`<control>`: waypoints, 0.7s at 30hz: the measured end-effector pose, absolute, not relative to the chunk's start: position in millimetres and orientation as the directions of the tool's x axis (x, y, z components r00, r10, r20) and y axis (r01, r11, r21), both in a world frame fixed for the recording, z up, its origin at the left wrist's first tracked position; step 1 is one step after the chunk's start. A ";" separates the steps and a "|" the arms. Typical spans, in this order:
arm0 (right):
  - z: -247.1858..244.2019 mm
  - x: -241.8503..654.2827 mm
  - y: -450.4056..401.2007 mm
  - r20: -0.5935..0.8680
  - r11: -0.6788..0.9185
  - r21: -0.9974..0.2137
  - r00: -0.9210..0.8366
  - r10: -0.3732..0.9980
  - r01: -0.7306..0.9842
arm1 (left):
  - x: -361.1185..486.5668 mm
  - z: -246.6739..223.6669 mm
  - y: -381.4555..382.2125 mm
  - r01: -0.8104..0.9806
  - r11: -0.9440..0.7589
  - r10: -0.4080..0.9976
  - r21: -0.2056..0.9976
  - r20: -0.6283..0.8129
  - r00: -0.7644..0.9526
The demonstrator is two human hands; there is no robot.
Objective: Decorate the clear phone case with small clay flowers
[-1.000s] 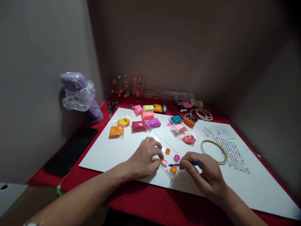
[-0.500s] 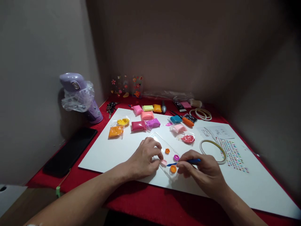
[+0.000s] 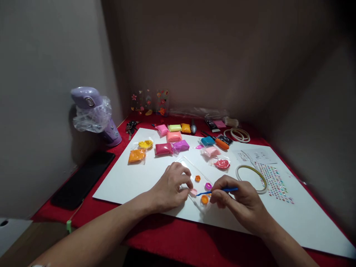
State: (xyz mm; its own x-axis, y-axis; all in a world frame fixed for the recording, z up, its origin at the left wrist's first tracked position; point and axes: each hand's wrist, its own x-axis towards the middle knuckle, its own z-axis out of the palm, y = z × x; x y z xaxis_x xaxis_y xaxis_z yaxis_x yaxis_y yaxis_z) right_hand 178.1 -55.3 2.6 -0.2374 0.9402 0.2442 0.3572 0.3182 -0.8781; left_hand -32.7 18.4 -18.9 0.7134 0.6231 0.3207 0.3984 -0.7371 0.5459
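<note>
My right hand (image 3: 233,196) grips a slim blue clay modelling tool (image 3: 219,190) in a pen-like hold. The tool's tip rests at or just over a pale pink clay piece (image 3: 193,191). Closed around that piece's left edge are the thumb and fingertips of my left hand (image 3: 175,185). Beneath lies a clear phone case (image 3: 191,161), partly covered by both hands. Small clay flowers sit on it: an orange one (image 3: 197,178), a magenta one (image 3: 208,186) and a larger orange one (image 3: 204,199).
Several packets of coloured clay, such as a crimson one (image 3: 164,149), lie on the white board (image 3: 144,181). To the right are an embroidery-like hoop (image 3: 251,179) and gem stickers (image 3: 274,181). A black phone (image 3: 83,180) and purple bottle (image 3: 96,115) are left.
The blue modelling tool's tip has moved slightly left, nearer the pink clay, and my right hand has shifted a little. My left hand stays in place.
</note>
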 end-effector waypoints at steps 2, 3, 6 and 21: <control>4.3 178.4 -55.3 0.248 0.330 -0.868 -0.253 0.935 0.371 | -33.2 -18.8 18.4 0.397 -0.735 0.624 0.550 0.322 0.712; 4.9 178.4 -55.3 0.248 0.332 -0.866 -0.255 0.934 0.374 | -33.6 -18.8 18.2 0.395 -0.735 0.624 0.551 0.323 0.711; 5.0 177.8 -55.2 0.238 0.323 -0.868 -0.256 0.937 0.378 | -34.5 -19.3 17.3 0.392 -0.737 0.623 0.551 0.330 0.709; -1.1 174.1 -54.2 0.226 0.320 -0.849 -0.258 0.939 0.420 | -34.0 -19.4 16.2 0.397 -0.746 0.616 0.535 0.325 0.718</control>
State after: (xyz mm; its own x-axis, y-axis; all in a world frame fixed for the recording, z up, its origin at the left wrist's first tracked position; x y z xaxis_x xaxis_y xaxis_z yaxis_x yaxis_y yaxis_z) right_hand 174.1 -54.2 -1.1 -0.2580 0.9393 0.2264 0.4198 0.3200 -0.8493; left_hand -34.0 16.2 -19.4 0.7178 0.6156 0.3254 0.3971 -0.7458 0.5349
